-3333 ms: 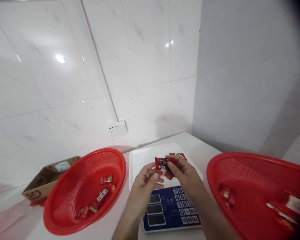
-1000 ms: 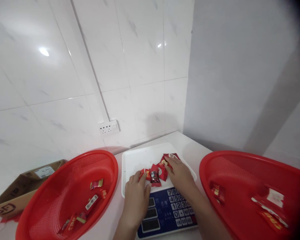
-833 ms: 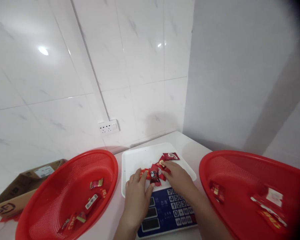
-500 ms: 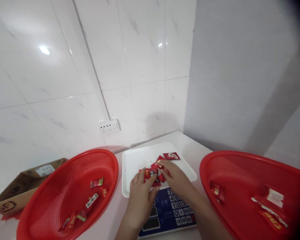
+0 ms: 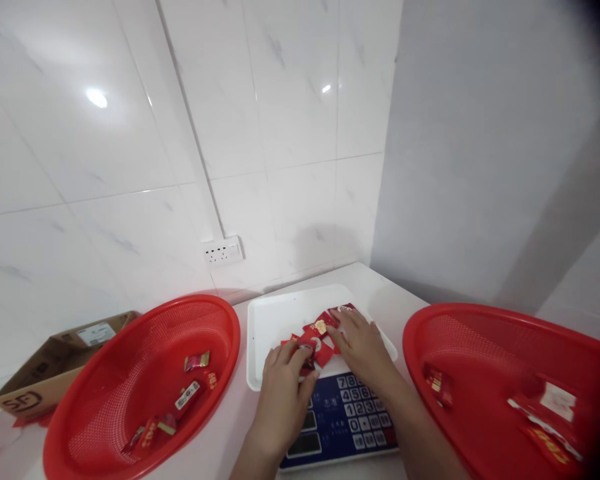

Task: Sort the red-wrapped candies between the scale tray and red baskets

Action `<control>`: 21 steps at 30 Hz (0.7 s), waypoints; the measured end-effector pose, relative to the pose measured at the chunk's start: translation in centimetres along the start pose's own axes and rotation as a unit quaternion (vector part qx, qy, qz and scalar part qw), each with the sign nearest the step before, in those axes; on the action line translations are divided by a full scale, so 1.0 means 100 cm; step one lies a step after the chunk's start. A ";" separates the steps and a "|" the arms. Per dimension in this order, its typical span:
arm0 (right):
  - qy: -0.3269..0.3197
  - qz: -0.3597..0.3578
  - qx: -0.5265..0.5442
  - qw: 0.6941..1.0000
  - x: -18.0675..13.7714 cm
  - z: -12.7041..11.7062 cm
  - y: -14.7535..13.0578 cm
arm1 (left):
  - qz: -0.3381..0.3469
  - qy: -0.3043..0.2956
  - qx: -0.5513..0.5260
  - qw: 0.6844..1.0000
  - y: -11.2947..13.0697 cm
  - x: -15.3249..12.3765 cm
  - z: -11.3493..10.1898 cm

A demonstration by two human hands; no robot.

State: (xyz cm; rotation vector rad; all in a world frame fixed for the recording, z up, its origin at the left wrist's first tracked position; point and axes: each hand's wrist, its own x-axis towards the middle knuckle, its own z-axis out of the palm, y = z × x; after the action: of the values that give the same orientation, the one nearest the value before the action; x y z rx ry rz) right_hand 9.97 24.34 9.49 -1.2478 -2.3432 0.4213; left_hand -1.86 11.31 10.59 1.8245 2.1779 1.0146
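Note:
Several red candy packets [image 5: 318, 335] lie bunched on the white tray [image 5: 275, 320] of a blue-faced weighing scale [image 5: 345, 417]. My left hand [image 5: 284, 390] rests at the near edge of the pile, fingers curled and pinching the packets from the left. My right hand [image 5: 361, 345] lies over the pile's right side, fingers flat and spread on the packets, covering one at the far right.
A red mesh basket [image 5: 145, 380] at left holds several wrapped candies. A larger red basket [image 5: 510, 393] at right holds more packets. A cardboard box [image 5: 45, 373] sits far left. A wall socket [image 5: 223, 251] is on the tiled wall behind.
Both hands set down the packet they held and moved onto the tray; the packets have been pushed closer together. My right hand has reached out over the far packet.

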 end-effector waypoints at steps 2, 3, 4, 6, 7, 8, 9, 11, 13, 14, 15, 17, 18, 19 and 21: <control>-0.004 0.007 -0.026 1.000 0.000 0.001 0.001 | 0.003 -0.005 0.016 1.000 0.000 -0.001 0.000; -0.014 0.013 -0.037 0.999 0.000 0.002 0.001 | 0.005 -0.011 0.029 1.000 0.000 -0.001 0.000; -0.022 0.017 -0.043 0.999 -0.001 0.002 0.001 | 0.006 -0.018 0.041 0.999 0.001 -0.001 0.000; -0.024 0.015 -0.040 0.999 -0.002 0.000 0.000 | 0.002 -0.028 0.061 0.998 0.002 -0.001 0.000; -0.018 0.010 -0.031 0.999 -0.003 -0.002 -0.001 | 0.000 -0.032 0.065 0.997 0.002 -0.001 0.000; -0.010 0.003 -0.017 1.000 -0.004 -0.004 -0.002 | -0.002 -0.034 0.066 0.997 0.002 -0.001 0.000; -0.002 -0.005 -0.002 1.000 -0.004 -0.006 -0.002 | -0.005 -0.035 0.063 0.997 0.001 -0.001 0.000; 0.020 -0.021 0.021 0.999 -0.004 -0.009 -0.003 | -0.011 -0.037 0.053 0.998 -0.001 -0.001 0.000; 0.039 -0.026 0.020 0.999 -0.004 -0.008 -0.002 | -0.018 -0.035 0.040 0.998 -0.003 -0.001 0.000; 0.036 -0.023 0.014 0.999 -0.004 -0.007 -0.002 | -0.019 -0.031 0.034 0.999 -0.004 -0.001 0.000; 0.026 -0.016 0.009 0.999 -0.004 -0.005 -0.002 | -0.017 -0.025 0.027 0.999 -0.005 -0.001 0.000; -0.007 -0.011 0.015 1.000 -0.004 -0.003 -0.002 | -0.005 -0.008 0.011 1.000 -0.004 0.000 -0.001; -0.019 -0.014 0.028 0.999 -0.005 -0.003 -0.002 | 0.002 -0.001 0.002 1.000 -0.004 0.000 -0.002; -0.024 -0.020 0.041 0.999 -0.006 -0.004 -0.003 | 0.005 0.004 -0.006 1.000 -0.002 0.000 -0.002; -0.027 -0.032 0.066 0.997 -0.007 -0.006 -0.003 | 0.000 0.007 -0.022 1.000 0.000 0.001 -0.004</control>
State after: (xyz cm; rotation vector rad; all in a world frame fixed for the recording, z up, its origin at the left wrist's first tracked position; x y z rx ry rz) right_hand 10.39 23.60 9.98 -1.1109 -2.3517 0.5844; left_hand -2.03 11.21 10.92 1.8040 2.1454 1.0693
